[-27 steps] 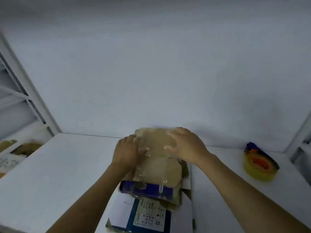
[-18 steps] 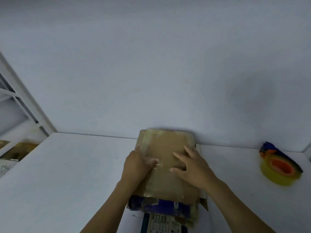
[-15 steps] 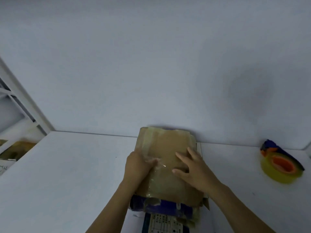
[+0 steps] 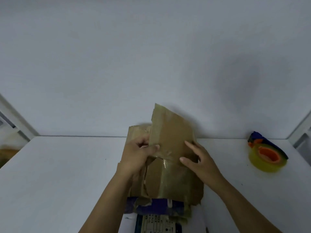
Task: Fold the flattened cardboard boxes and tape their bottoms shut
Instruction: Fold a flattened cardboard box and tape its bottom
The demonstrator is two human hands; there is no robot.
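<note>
A flattened brown cardboard box [image 4: 170, 175] lies on top of a stack on the white table [image 4: 58, 174], with shiny old tape across it. Its far flap [image 4: 171, 132] is lifted off the stack and tilts up toward the wall. My left hand [image 4: 138, 153] pinches the flap's left edge between thumb and fingers. My right hand [image 4: 198, 158] rests with spread fingers on the flap's right side. Under the brown box sits a blue and white printed box [image 4: 156, 216], partly hidden. A yellow tape roll in a blue and orange dispenser [image 4: 265, 153] sits on the table at the right.
A plain white wall [image 4: 151, 64] rises right behind the stack. White shelf frames stand at the left [image 4: 15, 118] and right [image 4: 301, 130] edges, with brown cardboard [image 4: 8, 152] on a lower level at the left.
The far flap, which lay flat under both hands, is now raised and tilted up. My left hand has shifted from pressing on the box to gripping the flap's edge.
</note>
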